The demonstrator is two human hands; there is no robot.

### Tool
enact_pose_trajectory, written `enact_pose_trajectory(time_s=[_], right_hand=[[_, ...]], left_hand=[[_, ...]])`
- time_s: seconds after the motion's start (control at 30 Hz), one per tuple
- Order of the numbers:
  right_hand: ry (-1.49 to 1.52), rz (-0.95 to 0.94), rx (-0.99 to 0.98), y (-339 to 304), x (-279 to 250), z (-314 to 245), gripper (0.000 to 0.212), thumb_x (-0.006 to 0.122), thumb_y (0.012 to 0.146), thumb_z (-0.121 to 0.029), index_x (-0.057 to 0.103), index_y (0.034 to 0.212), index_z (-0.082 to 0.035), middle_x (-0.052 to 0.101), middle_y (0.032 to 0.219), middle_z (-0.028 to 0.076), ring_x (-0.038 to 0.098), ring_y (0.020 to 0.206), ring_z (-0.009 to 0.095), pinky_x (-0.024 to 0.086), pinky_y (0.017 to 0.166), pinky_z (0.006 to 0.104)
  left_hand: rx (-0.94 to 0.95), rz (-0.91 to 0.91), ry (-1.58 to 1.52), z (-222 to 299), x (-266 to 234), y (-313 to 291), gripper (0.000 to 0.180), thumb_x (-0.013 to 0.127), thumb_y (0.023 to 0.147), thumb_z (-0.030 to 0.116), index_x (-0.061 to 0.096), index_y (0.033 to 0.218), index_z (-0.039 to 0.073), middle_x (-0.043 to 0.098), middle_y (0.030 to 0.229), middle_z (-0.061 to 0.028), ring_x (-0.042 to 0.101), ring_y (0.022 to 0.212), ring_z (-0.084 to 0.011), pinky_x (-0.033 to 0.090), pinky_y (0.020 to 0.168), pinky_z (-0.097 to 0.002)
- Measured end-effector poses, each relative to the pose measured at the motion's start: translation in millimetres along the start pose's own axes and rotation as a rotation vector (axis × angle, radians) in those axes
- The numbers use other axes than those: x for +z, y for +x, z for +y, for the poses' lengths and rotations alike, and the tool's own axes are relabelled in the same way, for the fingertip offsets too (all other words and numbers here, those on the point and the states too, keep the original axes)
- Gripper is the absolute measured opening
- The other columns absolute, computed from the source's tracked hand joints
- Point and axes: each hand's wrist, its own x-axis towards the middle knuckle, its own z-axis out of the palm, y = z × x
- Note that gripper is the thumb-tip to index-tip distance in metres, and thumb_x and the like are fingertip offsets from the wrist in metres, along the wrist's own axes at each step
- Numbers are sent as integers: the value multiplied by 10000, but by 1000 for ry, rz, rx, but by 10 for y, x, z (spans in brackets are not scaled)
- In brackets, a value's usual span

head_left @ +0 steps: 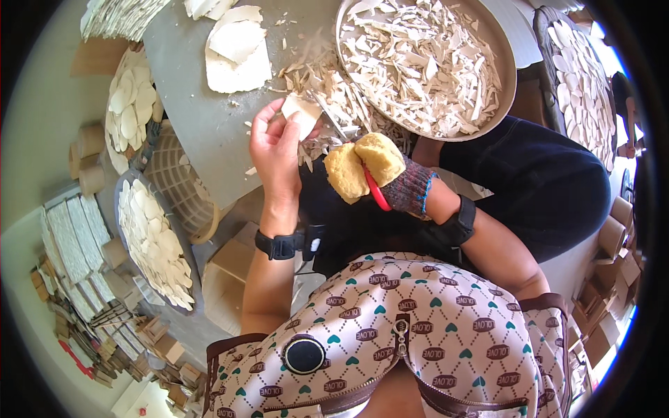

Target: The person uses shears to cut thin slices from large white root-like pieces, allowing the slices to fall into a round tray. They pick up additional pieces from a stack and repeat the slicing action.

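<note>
Barely apart, left fingers (263, 120) on a thin cream piece (304, 115)

A grey table (185, 104) bears overlapping pale pieces (240, 73) at eleven o'clock, loose scraps (326, 82) at twelve and a round pan (504, 52) at one.

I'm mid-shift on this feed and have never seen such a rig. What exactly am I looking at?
There is no machine here, just one person's two hands. The single picture comes from a wide fisheye camera on the person's head, looking down, so straight edges bend near the rim. The left hand pinches a thin pale piece. The right hand, in a knitted glove with yellow spongy padding, holds what look like red-handled scissors, their blades close to that piece. On the grey surface lie pale scraps and larger flat pieces; a round tray holds pale strips.
</note>
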Motion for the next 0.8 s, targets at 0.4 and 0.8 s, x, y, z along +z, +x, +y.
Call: enact_pose_trajectory(time_s=[0.4,0.8], right_hand=[[-1,-20,101,-154,27,-86,236,467,913,-143,563,1019,44,624,993,124,597,937,180,470,818,295],[42,-27,49,-125,-84,-158,240,481,906,-158,553,1007,47,618,976,131,603,908,187,491,794,306]], left_hand=[[-133,-161,128,26,-8,82,356,499,869,73,471,1209,-27,624,943,-138,636,692,-191,527,596,-251],[-123,-93,130,86,-188,117,288,515,867,86,405,1101,-43,602,867,-185,641,651,-231,538,566,-286]])
